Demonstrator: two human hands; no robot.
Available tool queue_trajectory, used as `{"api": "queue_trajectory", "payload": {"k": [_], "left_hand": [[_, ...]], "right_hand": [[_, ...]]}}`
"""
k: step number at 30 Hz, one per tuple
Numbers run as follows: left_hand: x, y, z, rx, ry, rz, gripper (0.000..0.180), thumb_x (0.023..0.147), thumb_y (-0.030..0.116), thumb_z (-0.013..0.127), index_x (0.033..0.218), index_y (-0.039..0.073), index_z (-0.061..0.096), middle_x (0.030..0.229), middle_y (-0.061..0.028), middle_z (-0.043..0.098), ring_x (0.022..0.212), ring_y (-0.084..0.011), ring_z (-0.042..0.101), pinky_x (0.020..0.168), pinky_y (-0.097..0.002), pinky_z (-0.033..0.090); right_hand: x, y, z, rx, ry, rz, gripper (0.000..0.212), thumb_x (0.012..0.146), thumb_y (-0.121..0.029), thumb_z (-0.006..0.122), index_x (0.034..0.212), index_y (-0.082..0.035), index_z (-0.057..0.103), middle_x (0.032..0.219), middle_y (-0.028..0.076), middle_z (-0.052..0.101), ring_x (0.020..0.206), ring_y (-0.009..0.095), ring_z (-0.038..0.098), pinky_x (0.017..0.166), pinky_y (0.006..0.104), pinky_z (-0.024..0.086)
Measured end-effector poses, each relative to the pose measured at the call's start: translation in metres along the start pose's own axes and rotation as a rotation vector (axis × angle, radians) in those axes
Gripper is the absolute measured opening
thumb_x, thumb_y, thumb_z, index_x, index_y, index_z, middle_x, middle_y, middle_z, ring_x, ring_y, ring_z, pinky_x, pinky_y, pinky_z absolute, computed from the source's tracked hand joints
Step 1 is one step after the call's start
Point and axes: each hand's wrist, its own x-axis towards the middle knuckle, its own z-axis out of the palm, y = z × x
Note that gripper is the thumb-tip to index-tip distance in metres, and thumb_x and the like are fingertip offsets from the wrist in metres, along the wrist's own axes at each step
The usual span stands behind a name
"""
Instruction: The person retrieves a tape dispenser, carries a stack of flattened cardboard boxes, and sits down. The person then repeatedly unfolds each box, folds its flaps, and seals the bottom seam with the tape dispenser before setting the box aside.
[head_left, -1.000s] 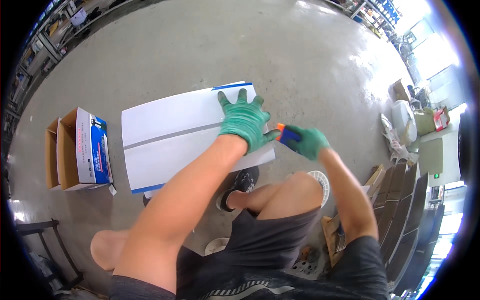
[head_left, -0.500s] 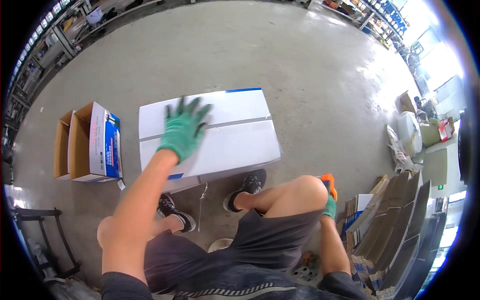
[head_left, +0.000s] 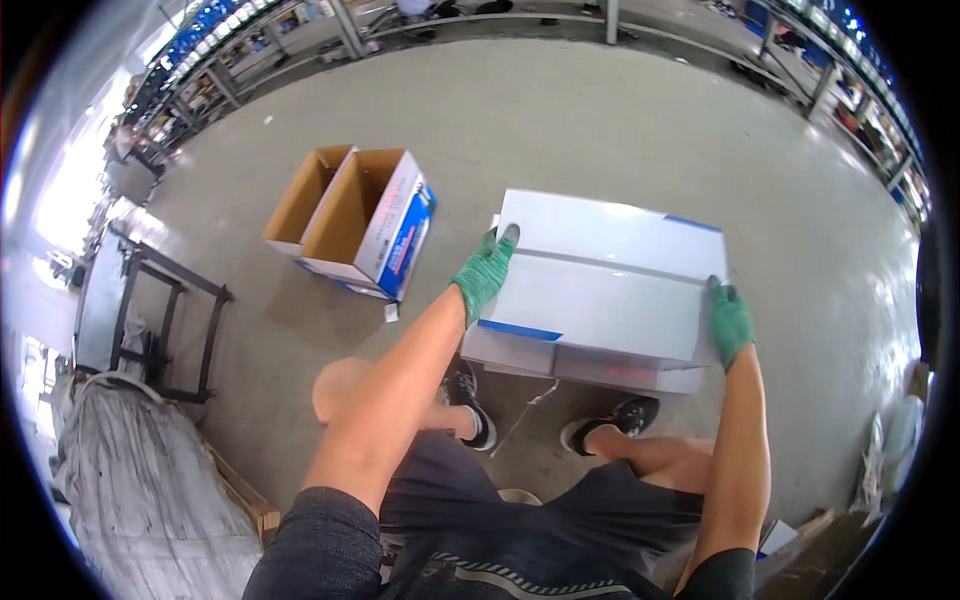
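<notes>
A white cardboard box (head_left: 600, 300) with blue corner strips stands in front of my feet, its top flaps folded down and meeting at a seam along the middle. My left hand (head_left: 485, 277), in a green glove with dark fingertips, grips the box's left end, with the thumb over the top edge. At the opposite end my right hand (head_left: 732, 320), gloved alike, holds the right side with its fingertips at the top edge. Both palms press against the ends, and some fingers are hidden down the sides.
Two open-topped boxes (head_left: 345, 220), brown inside with white and blue outsides, stand together to the left. A dark metal-framed stand (head_left: 165, 310) and a grey-covered bundle (head_left: 140, 490) are at the far left. Long racks (head_left: 480, 18) run along the back. Cardboard (head_left: 820, 560) lies at the lower right.
My left hand has moved from the box's top to its left end. My right hand has come from beside my knee, without the orange tool, to the right end. The view has turned left.
</notes>
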Motion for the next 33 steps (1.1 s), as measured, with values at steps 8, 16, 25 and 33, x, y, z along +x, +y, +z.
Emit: {"api": "queue_trajectory", "payload": {"k": [8, 16, 25, 33], "left_hand": [[-0.05, 0.07, -0.114, -0.853, -0.093, -0.2, 0.107, 0.071, 0.095, 0.034, 0.135, 0.01, 0.046, 0.124, -0.0083, 0.053, 0.113, -0.0263, 0.051, 0.093, -0.0528, 0.045], [-0.064, 0.054, -0.17, -0.646, -0.384, -0.425, 0.096, 0.076, 0.077, 0.06, 0.141, 0.008, 0.046, 0.14, -0.0106, 0.052, 0.128, -0.0236, 0.051, 0.107, -0.0431, 0.042], [-0.079, -0.054, -0.242, -0.749, 0.085, -0.781, 0.034, 0.095, 0.021, 0.054, 0.123, 0.002, 0.056, 0.116, -0.0156, 0.066, 0.098, -0.0293, 0.068, 0.089, -0.0453, 0.055], [-0.016, -0.174, -0.197, -0.851, 0.459, -0.841, 0.032, 0.095, 0.018, 0.046, 0.123, 0.003, 0.05, 0.121, -0.0206, 0.058, 0.101, -0.0454, 0.063, 0.083, -0.0619, 0.056]], "right_hand": [[-0.007, 0.01, -0.016, 1.306, -0.402, -0.074, 0.068, 0.1, -0.059, 0.033, 0.147, -0.01, 0.038, 0.14, 0.006, 0.049, 0.13, 0.023, 0.043, 0.107, 0.0381, 0.035], [-0.013, 0.009, 0.018, 0.708, -0.378, -0.421, 0.059, 0.104, -0.046, 0.039, 0.145, -0.003, 0.04, 0.136, 0.012, 0.053, 0.124, 0.023, 0.049, 0.108, 0.0364, 0.036], [-0.018, -0.09, 0.044, 1.268, -0.48, -0.458, 0.066, 0.101, -0.054, 0.037, 0.132, 0.001, 0.052, 0.14, 0.016, 0.051, 0.135, 0.03, 0.043, 0.112, 0.0462, 0.033], [-0.046, -0.072, 0.059, 1.032, -0.567, -0.339, 0.059, 0.101, -0.049, 0.043, 0.122, 0.003, 0.061, 0.108, 0.017, 0.069, 0.096, 0.025, 0.067, 0.087, 0.0377, 0.053]]}}
